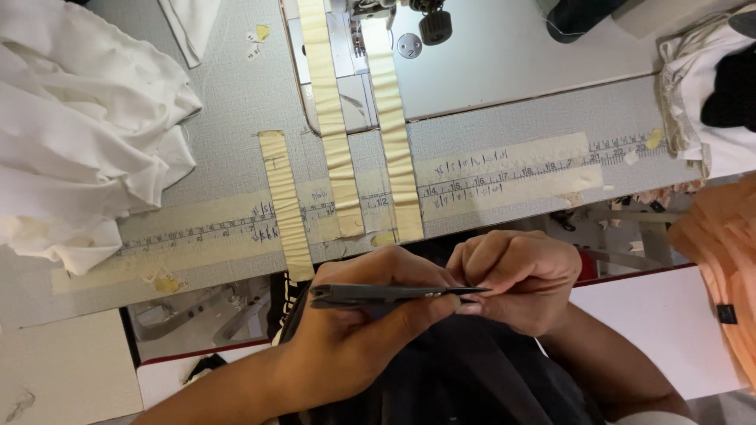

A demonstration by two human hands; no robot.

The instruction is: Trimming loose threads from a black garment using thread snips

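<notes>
The left hand (354, 330) was closed around a pair of grey thread snips (394, 293), held level in front of the near edge of the desk (236, 102), with the blade tips pointing toward the right hand (520, 279). The right hand was curled shut, its fingertips (472, 303) pinched together at the snip tips; whatever they gripped was too small to make out. Dark fabric (465, 378) lay beneath both hands, below the near edge. The step in hand appeared to be a trimming cut at the fingertips, which would call for a steady pinch and a short, controlled closing of the blades. On the desk, beige tape strips (331, 118) ran from the far edge toward the near edge, crossing a tape band with a hand-marked ruler scale (472, 177) laid along the near edge. A sewing machine (394, 24) stood at the far edge. White cloth (79, 118) was piled at the left edge, and more cloth (709, 102) lay at the right edge. Small pale label scraps (256, 43) lay near the far edge.
</notes>
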